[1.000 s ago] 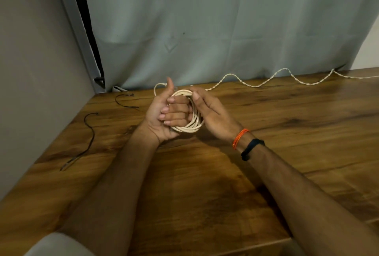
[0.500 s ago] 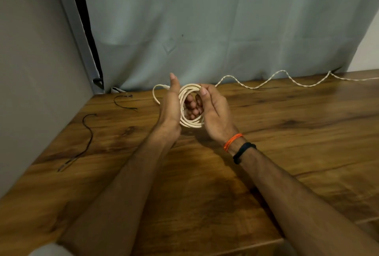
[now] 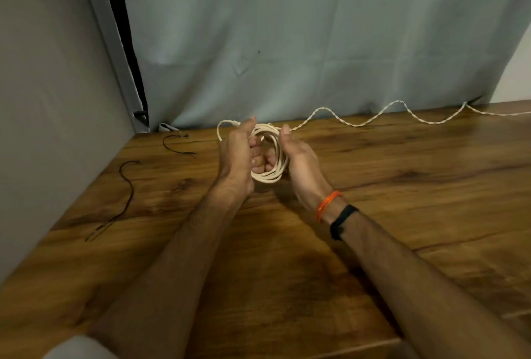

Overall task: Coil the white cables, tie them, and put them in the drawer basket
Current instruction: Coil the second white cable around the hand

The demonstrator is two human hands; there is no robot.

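Both hands grip the white cable coil (image 3: 268,157): left hand (image 3: 237,157) steadies it, right hand (image 3: 301,163) should feed the loose tail (image 3: 373,120) in evenly, keeping loops stacked.

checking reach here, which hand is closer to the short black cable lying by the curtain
Left. The left hand, gripping the white cable coil, sits just right of the short black cable. The right hand holds the coil's far side, farther from it.
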